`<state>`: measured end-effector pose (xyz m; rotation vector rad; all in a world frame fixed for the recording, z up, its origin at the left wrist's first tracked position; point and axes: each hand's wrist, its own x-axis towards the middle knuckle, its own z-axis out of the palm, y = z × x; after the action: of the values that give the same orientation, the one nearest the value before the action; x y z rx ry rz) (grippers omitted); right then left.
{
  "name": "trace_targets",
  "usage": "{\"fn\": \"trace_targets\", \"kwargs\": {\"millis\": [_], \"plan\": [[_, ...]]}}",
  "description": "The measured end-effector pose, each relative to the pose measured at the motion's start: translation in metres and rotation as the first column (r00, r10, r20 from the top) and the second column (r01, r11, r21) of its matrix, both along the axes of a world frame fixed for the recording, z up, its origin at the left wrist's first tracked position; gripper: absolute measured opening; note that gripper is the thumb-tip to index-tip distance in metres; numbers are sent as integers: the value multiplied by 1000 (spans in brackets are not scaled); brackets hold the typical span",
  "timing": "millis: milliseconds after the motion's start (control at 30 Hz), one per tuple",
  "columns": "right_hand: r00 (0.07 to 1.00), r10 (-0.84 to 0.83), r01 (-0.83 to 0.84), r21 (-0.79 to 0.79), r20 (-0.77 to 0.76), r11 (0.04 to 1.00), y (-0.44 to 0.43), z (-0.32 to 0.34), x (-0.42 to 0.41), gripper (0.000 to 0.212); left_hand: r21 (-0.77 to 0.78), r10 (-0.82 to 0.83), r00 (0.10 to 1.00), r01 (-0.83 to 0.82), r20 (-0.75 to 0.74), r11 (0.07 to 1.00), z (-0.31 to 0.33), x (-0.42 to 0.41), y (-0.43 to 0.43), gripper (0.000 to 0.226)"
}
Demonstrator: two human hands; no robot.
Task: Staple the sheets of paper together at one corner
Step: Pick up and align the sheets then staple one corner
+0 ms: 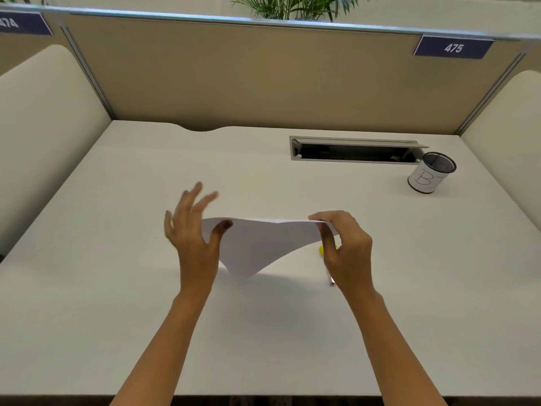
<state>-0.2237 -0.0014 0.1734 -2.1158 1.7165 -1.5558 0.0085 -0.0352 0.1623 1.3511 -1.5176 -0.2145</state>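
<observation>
Above the middle of the white desk (117, 288), both hands hold the paper (257, 247) off the surface. The right hand (347, 247) has its fingers curled shut on the paper's right edge, thumb under and fingers over the top. The left hand (191, 230) is spread wide, its fingers fanned upward and blurred; only the thumb touches the paper, pressing on the left corner from the near side. Whether any finger backs the sheet from behind cannot be told. The paper stretches nearly level between the hands along its far edge, and its near corner droops to a point just above the desk, casting a soft shadow. How many sheets there are cannot be told.

Behind the right hand and mostly hidden by it lies something yellow (321, 249) on the desk; just below it a thin metallic tip (331, 280) pokes out near the wrist. What these belong to is unclear.

Well apart, at the far right, a mesh cup (431, 174) with a white label marked "B" stands upright just beside an open cable slot (354, 150) set into the desk. Beige partitions (248, 77) wall the desk on three sides; a blue tag (453, 47) reading 475 hangs at the upper right, and green plant (292, 5) leaves show beyond the top rail.
</observation>
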Motion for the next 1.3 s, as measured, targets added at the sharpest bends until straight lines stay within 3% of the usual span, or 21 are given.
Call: {"fn": "trace_targets", "kwargs": {"millis": [100,200,333,467,633,833,1067,1300], "plan": [[996,51,-53,-28,-74,998,-3,18,1,16,-61,-52,999,52,-8,997,7,-4,1,21],[990,99,-101,-12,-103,995,-8,28,-6,15,-39,0,999,-1,-37,999,11,-3,5,14],[981,134,-159,182,141,970,-10,31,-23,19,42,57,981,-50,-187,998,14,-1,11,19],[892,142,-293,309,429,905,-11,14,-28,28,135,114,940,-73,-322,988,10,1,12,26],[850,94,-291,312,518,905,-8,-18,5,21,170,106,892,-33,-439,985,5,-7,14,29],[875,-15,-172,339,483,925,-3,-30,19,16,211,127,847,-18,-516,977,-10,-5,17,24],[886,-117,-136,495,448,858,1,-71,23,11,359,132,885,42,-446,932,-52,2,21,17],[861,-178,-104,508,477,855,1,-68,24,20,399,92,904,92,-419,912,-62,12,22,16]]}}
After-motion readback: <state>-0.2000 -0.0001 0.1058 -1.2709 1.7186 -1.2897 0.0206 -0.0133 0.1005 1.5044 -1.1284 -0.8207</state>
